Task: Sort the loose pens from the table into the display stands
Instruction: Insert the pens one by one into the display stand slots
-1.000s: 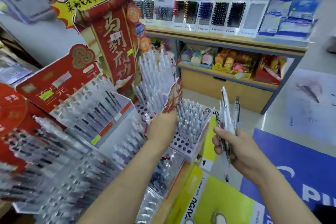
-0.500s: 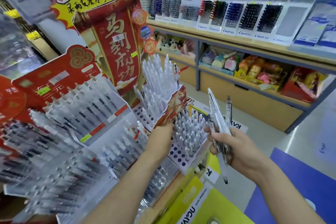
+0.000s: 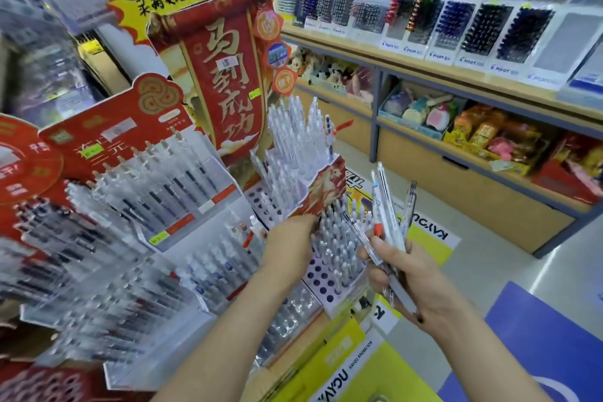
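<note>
My right hand (image 3: 404, 274) grips a fanned bunch of loose pens (image 3: 386, 215), white and clear-barrelled, tips pointing down past my palm. My left hand (image 3: 290, 246) is curled at the lower front corner of a red-and-white display stand (image 3: 321, 188) packed with upright clear pens; whether it pinches a pen or the stand's edge is hidden behind its back. Just below that sits a white perforated stand (image 3: 321, 281) with grey-tipped pens and several empty holes. The bunch hangs right beside this stand.
Tiered acrylic racks of pens (image 3: 156, 192) fill the left. A tall red scroll sign (image 3: 225, 75) rises behind the stands. Wooden shelves (image 3: 456, 75) with boxed pens and toys run along the right. Yellow cartons (image 3: 346, 365) sit below, with open floor between.
The view has swung left and nearer the stands. My right hand has brought the bunch of pens closer to the perforated stand. My left hand stays at the red stand's corner.
</note>
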A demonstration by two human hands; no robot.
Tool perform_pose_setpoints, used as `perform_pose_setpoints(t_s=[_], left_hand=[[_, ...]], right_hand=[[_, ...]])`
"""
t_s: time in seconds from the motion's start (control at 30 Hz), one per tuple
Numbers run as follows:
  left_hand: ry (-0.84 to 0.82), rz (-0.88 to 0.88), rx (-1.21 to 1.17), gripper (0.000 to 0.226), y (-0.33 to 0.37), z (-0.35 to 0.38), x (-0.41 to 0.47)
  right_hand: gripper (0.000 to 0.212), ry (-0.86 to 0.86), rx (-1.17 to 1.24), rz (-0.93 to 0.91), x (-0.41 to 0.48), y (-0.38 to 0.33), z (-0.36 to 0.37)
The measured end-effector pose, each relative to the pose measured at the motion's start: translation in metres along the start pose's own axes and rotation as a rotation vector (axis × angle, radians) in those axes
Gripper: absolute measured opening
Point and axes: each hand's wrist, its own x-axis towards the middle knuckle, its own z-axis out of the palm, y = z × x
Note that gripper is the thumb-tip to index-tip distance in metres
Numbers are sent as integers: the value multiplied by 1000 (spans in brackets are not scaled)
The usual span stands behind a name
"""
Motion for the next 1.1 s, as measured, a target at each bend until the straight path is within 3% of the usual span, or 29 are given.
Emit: perform_pose_setpoints(t_s=[0.03,0.1,0.17,0.27,0.4,0.5,0.6,0.77,0.9,1.1], left_hand=[[59,-54,-140,28,7,-11,-6],[86,-202,-655,24,23,-37,-17],[-64,-299,-1140,25,34,-60,-18],[-251,-255,-1379,26,36,-71,-12],[-304,-170,-1317,46,35,-68,-7],[-240,-194,-1242,55,33,-72,-6],[-194,-211,-1163,41,31,-77,-3],[-257,-138,-1063,17,27,-92,-2],[-11,-135,-892,5,21,-111,-1],[240,-94,-678,10,0,-150,-12]], right_hand=[[75,-2,-6,-3,0,0,0],[73,-28,-13,-4,0,-1,0],[67,-93,6,13,-2,-1,2],[63,-216,38,88,-6,-1,7],[60,-332,13,142,-10,1,10],[66,-333,-37,139,-10,0,10],[61,-301,-163,112,-9,-3,8],[29,-226,-317,101,-7,-8,9],[29,-148,-332,132,-9,-6,3],[81,-160,-273,106,1,1,-4]])
